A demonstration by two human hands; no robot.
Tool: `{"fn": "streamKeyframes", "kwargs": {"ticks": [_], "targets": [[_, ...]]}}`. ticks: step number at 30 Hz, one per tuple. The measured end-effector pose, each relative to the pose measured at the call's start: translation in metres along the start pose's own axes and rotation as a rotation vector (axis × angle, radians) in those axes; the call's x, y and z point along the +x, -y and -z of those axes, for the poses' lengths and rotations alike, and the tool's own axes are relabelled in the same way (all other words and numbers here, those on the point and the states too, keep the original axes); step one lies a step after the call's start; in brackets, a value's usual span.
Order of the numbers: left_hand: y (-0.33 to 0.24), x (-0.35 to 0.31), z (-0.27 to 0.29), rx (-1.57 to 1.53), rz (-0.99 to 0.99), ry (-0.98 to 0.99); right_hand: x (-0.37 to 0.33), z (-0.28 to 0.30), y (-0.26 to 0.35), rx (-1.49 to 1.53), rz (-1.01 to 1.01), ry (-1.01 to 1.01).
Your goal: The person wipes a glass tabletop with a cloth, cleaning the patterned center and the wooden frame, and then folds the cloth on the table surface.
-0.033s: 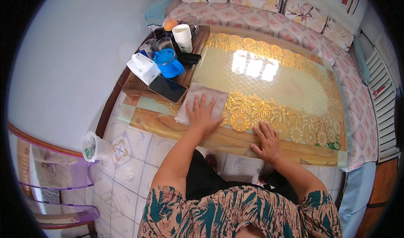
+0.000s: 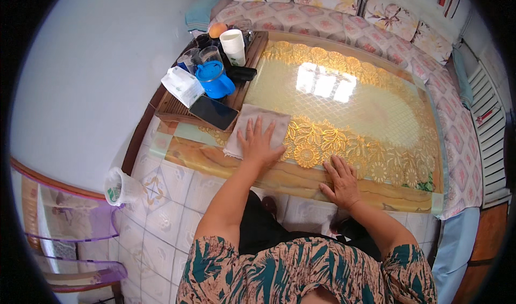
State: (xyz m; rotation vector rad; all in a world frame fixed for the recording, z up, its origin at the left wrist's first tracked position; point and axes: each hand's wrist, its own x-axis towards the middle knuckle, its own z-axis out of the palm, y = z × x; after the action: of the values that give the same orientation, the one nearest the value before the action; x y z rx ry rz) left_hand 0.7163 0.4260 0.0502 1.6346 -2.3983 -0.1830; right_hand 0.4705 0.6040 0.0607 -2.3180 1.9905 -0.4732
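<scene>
Fingers spread, my left hand [image 2: 260, 144] lies flat on a folded pale grey-pink cloth [image 2: 271, 118], pressing it to the near left part of the table [image 2: 226, 159]. The cloth's upper left corner is close to a black smartphone [image 2: 214, 113] at the corner of a wooden slatted tray [image 2: 169, 109]. My right hand [image 2: 342, 183] rests open on the table's near edge, its fingertips by the gold lace border of the cover [image 2: 376, 161]. It holds nothing.
On the tray stand a blue lidded mug [image 2: 214, 79], stacked white paper cups [image 2: 233, 47], a white packet [image 2: 183, 86], clear cups and a round orange fruit [image 2: 217, 30]. A sofa [image 2: 306, 22] borders the table's far and right sides. A white bin [image 2: 119, 187] stands at floor left.
</scene>
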Motion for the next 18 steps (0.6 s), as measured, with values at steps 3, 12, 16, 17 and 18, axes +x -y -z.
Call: {"fn": "streamKeyframes", "kwargs": {"ticks": [3,12,16,17,18], "targets": [[-0.012,0.017,0.008,-0.038,0.188,0.019,0.003,0.001,0.000,-0.004,0.001,0.010],[0.006,0.006,-0.023,0.111,-0.013,-0.191,0.003,-0.001,0.004,0.010,0.009,-0.013],[-0.045,-0.041,-0.023,0.048,-0.162,-0.114,0.002,0.001,0.001,0.004,0.008,-0.019],[-0.056,-0.054,-0.015,0.008,-0.181,-0.115,0.002,-0.001,0.002,0.007,0.014,-0.029],[-0.069,-0.067,-0.006,-0.037,-0.200,-0.115,0.001,-0.002,0.002,0.006,0.019,-0.038]]}}
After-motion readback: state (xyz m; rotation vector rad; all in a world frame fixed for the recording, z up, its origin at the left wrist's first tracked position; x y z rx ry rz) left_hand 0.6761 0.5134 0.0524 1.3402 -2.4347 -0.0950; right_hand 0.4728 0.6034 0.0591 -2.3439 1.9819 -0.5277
